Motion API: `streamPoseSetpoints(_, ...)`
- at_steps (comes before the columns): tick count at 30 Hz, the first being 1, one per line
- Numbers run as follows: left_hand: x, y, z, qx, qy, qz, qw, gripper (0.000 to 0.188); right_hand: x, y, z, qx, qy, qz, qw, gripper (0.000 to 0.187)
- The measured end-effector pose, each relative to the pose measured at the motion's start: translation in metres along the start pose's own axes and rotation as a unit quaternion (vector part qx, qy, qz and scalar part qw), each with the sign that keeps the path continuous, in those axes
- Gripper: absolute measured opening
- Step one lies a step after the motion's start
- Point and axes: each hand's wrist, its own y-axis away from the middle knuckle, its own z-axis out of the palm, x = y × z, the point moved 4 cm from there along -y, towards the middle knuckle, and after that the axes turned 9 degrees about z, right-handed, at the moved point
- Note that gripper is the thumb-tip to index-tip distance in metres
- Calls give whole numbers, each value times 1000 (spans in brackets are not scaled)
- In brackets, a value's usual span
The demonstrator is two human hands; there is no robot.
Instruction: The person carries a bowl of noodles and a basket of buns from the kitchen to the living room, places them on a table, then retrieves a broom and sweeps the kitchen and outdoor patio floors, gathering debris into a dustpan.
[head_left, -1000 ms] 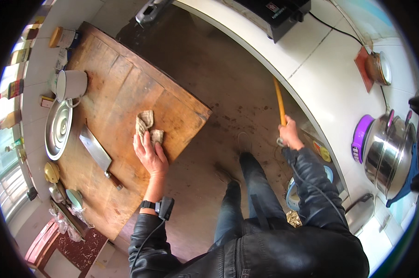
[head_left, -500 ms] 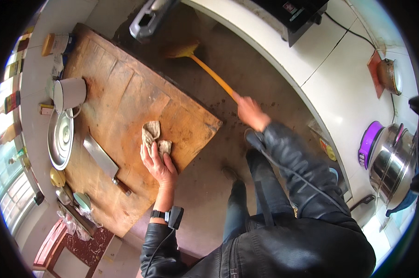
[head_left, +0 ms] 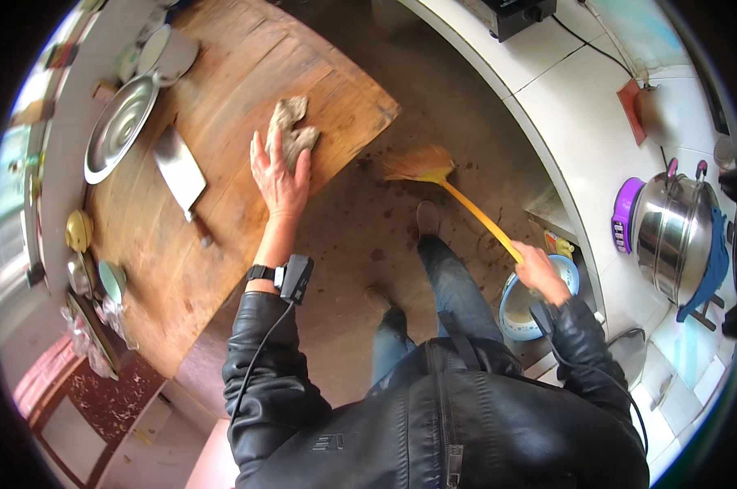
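Note:
My right hand (head_left: 539, 273) is wrapped round the end of a yellow handle. It belongs to a broom (head_left: 421, 165), whose yellowish bristle head rests on the dark floor ahead of my feet. On the wooden table (head_left: 213, 277) to the left, my left hand (head_left: 283, 179) lies with its fingers stretched out and apart. A crumpled beige cloth (head_left: 293, 122) sits against and partly under those fingers, near the table's right corner. A cleaver (head_left: 179, 171) with a wooden handle lies flat farther left on the tabletop.
Along the table's left side stand a white enamel mug (head_left: 169, 53), a metal tray (head_left: 122, 129) and a pale green bowl (head_left: 112, 279). A blue-rimmed basin (head_left: 568, 273) is beside my right hand. The white counter (head_left: 552, 106) curves along the right, bearing a steel steamer pot (head_left: 670, 236).
The broom has swept back toward me, and my right hand has moved right and nearer my body. My view has shifted; my left hand stays at the cloth.

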Motion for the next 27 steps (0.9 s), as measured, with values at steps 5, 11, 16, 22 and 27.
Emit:
streamPoseSetpoints(5, 24, 93, -102, 63, 109, 0, 992, 71, 21, 63, 79, 90, -97, 18, 991, 57)
streamPoseSetpoints(11, 8, 392, -208, -85, 58, -118, 988, 63, -47, 63, 239, 0, -231, 113, 966, 47)
streamPoseSetpoints(16, 28, 711, -317, -229, -2, -460, 858, 54, -87, 176, 304, -122, -167, 55, 977, 50)
streamPoseSetpoints(22, 147, 963, -379, -220, 88, -757, 609, 49, -35, 230, 315, -132, -153, 12, 979, 57)
streamPoseSetpoints(27, 263, 1040, -375, -111, 158, -773, 604, 42, -2, 197, 353, 79, -116, -93, 986, 59)
